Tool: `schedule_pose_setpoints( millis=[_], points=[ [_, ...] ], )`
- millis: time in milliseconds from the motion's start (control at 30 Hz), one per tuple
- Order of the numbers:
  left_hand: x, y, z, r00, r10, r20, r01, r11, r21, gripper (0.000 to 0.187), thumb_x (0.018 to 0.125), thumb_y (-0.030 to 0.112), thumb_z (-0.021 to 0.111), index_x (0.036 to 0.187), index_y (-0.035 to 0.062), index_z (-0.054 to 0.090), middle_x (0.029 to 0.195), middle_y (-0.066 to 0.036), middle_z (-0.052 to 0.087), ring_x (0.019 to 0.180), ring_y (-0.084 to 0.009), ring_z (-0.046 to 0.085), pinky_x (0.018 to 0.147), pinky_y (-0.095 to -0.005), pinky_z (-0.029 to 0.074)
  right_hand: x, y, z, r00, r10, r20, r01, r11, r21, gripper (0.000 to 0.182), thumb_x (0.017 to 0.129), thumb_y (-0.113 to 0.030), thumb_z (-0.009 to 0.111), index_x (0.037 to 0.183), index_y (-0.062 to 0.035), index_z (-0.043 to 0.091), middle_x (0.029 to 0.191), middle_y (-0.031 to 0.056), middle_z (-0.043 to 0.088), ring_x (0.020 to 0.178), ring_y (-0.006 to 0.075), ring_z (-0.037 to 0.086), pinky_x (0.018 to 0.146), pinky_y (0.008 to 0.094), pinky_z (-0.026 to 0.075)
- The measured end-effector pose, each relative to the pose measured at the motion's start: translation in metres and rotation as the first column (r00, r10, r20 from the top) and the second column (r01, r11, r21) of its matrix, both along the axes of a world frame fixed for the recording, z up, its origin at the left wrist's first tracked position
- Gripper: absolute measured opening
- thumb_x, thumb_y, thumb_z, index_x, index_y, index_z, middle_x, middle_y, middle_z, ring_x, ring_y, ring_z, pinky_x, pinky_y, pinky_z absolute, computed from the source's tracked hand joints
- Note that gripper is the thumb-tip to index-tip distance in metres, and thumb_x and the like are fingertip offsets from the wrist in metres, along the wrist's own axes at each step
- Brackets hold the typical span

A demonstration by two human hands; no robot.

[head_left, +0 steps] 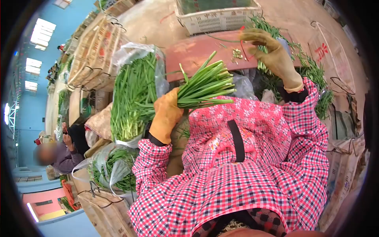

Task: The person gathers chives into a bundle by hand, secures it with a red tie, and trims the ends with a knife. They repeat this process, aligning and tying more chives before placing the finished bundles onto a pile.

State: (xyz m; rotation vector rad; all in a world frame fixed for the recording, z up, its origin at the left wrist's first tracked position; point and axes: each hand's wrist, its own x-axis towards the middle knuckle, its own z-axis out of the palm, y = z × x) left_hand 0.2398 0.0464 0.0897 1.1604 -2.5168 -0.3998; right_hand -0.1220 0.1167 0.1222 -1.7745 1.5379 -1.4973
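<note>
My left hand (166,111), in an orange work glove, is closed around a bunch of chive-like green stalks (207,86). The bunch is held in front of my chest, its pale cut ends fanned to the right. My right hand (278,59), in a tan glove, is raised over the right end of a reddish board (189,51). A thin red tie (242,49) passes by its fingertips and appears caught between them. Small pale trimmings (237,54) lie on the board beneath. Left of my left hand, a clear plastic bag (138,49) holds more long green stalks (134,94).
A white plastic crate (217,19) stands beyond the board. Loose greens (312,71) are heaped at the right. Stacked wooden crates (96,51) stand at the far left, and another bag of greens (118,166) is nearer. A person (65,154) sits at the left.
</note>
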Motion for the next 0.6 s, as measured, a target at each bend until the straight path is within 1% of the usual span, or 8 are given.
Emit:
schedule_pose_setpoints(
  millis=[67,100,167,233,267,400,500,600],
  points=[
    [0.000,-0.001,-0.009,0.999,-0.021,0.047,0.024,0.998,-0.066,0.036,0.077,0.014,0.074,0.113,0.0152,0.069,0.087,-0.014,0.071,0.084,-0.0361,0.069,0.069,-0.0443,0.053,0.043,0.014,0.025,0.970,0.240,-0.041,-0.238,0.970,0.046,0.045,0.089,-0.004,0.070,0.133,-0.0089,0.060,0.130,0.0020,0.064,0.114,0.0155,0.060,0.092,0.0301,0.049],
    [-0.002,0.000,-0.008,0.998,-0.030,0.050,0.033,0.998,-0.056,0.037,0.077,0.014,0.074,0.113,0.0154,0.068,0.086,-0.014,0.071,0.083,-0.0359,0.069,0.069,-0.0445,0.053,0.057,0.017,0.025,0.937,0.345,-0.048,-0.336,0.931,0.143,0.056,0.085,-0.008,0.073,0.138,-0.0104,0.055,0.132,0.0019,0.061,0.118,0.0185,0.058,0.095,0.0359,0.048],
    [-0.004,0.000,-0.003,0.995,-0.055,0.088,0.059,0.998,-0.038,0.039,0.074,0.012,0.074,0.112,0.0140,0.066,0.093,-0.011,0.072,0.087,-0.0339,0.069,0.071,-0.0450,0.053,0.075,0.001,0.003,0.683,0.202,-0.702,-0.295,0.955,-0.012,0.035,0.084,-0.020,0.071,0.118,-0.0122,0.065,0.106,0.0038,0.068,0.097,0.0251,0.066,0.083,0.0381,0.051],
    [-0.003,-0.001,-0.007,0.985,-0.086,0.152,0.097,0.993,-0.064,0.040,0.073,0.011,0.073,0.111,0.0130,0.064,0.095,-0.010,0.072,0.088,-0.0326,0.069,0.073,-0.0448,0.053,0.073,0.011,-0.009,0.555,0.060,-0.830,-0.220,0.972,-0.077,0.031,0.081,-0.022,0.070,0.111,-0.0126,0.065,0.092,0.0034,0.066,0.088,0.0252,0.066,0.075,0.0381,0.050],
    [-0.002,-0.003,-0.011,0.975,-0.102,0.196,0.123,0.987,-0.100,0.039,0.073,0.010,0.072,0.111,0.0127,0.063,0.094,-0.010,0.071,0.087,-0.0322,0.069,0.072,-0.0444,0.053,0.071,0.015,-0.014,0.478,-0.010,-0.879,-0.192,0.975,-0.116,0.029,0.080,-0.023,0.069,0.107,-0.0127,0.066,0.085,0.0033,0.066,0.084,0.0252,0.065,0.071,0.0381,0.050],
    [-0.018,0.003,-0.002,0.904,-0.175,0.390,0.232,0.967,-0.103,0.027,0.076,0.006,0.066,0.102,0.0101,0.060,0.088,-0.010,0.070,0.084,-0.0313,0.070,0.070,-0.0431,0.055,0.045,0.033,-0.032,0.546,0.048,-0.836,-0.178,0.982,-0.060,0.019,0.082,-0.025,0.067,0.095,-0.0117,0.064,0.075,0.0027,0.064,0.076,0.0219,0.064,0.065,0.0355,0.049],
    [-0.027,0.004,-0.007,0.832,-0.192,0.520,0.261,0.963,-0.062,0.018,0.081,0.005,0.060,0.098,0.0081,0.060,0.088,-0.011,0.070,0.083,-0.0303,0.071,0.069,-0.0426,0.055,0.037,0.046,-0.034,0.379,0.260,-0.888,-0.086,0.965,0.246,0.017,0.081,-0.021,0.066,0.093,-0.0095,0.063,0.074,0.0039,0.064,0.075,0.0234,0.065,0.065,0.0360,0.049],
    [-0.031,0.007,-0.011,0.786,-0.209,0.581,0.268,0.963,-0.016,0.016,0.082,0.005,0.059,0.098,0.0078,0.060,0.087,-0.011,0.070,0.082,-0.0301,0.071,0.069,-0.0425,0.055,0.041,0.059,-0.023,0.347,0.222,-0.911,-0.095,0.975,0.202,0.016,0.080,-0.018,0.066,0.091,-0.0082,0.061,0.073,0.0056,0.065,0.074,0.0264,0.066,0.065,0.0378,0.050]
  ],
)
